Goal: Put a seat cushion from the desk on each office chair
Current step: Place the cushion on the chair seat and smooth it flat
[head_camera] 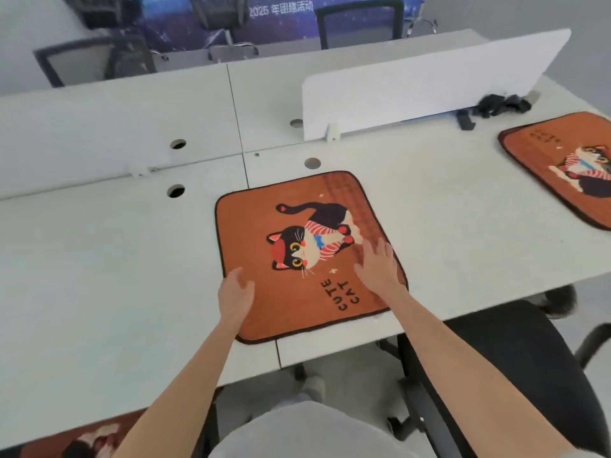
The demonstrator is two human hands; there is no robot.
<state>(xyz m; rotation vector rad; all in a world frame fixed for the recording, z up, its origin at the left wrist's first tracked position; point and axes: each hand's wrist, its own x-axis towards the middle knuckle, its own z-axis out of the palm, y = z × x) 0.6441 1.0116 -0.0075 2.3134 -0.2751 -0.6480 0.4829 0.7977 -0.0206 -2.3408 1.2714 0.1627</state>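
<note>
While your left hand (pixel 236 294) and right hand (pixel 377 262) lie open on the cushion (pixel 307 256) (gripping nothing), pinch both near corners before lifting toward the chair (pixel 515 368).

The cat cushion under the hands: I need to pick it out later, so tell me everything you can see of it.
The cat cushion is a flat, rounded-square orange pad with dark piping, soft fabric by its look. It shows a black-and-white cat in a striped scarf and the words CUTE CAT. It lies flat near the front edge of the white desk. The left hand touches its left edge; the right hand rests open on it.
</note>
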